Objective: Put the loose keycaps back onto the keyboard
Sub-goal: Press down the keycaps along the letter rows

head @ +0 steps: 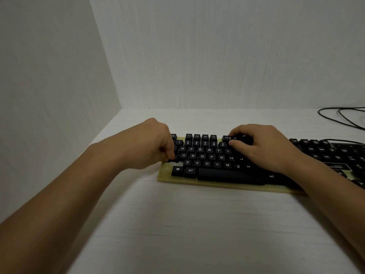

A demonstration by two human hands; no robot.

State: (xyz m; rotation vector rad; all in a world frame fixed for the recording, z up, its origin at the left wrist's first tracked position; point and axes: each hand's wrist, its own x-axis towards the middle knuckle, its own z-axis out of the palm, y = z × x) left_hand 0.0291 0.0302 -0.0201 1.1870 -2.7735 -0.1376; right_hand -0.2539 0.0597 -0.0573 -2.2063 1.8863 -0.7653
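Head view: our left grip point(152, 147) pinches a keycap point(175, 159), likely light and hard, best held by its sides. We cannot tell if our right grip point(262, 147) holds anything.

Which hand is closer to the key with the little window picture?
The left hand. It is just up and left of the Windows key, at the keyboard's left edge. The right hand is far across, over the upper rows to the right.

Black keycaps point(201, 156), yellowish keyboard point(217, 184) base
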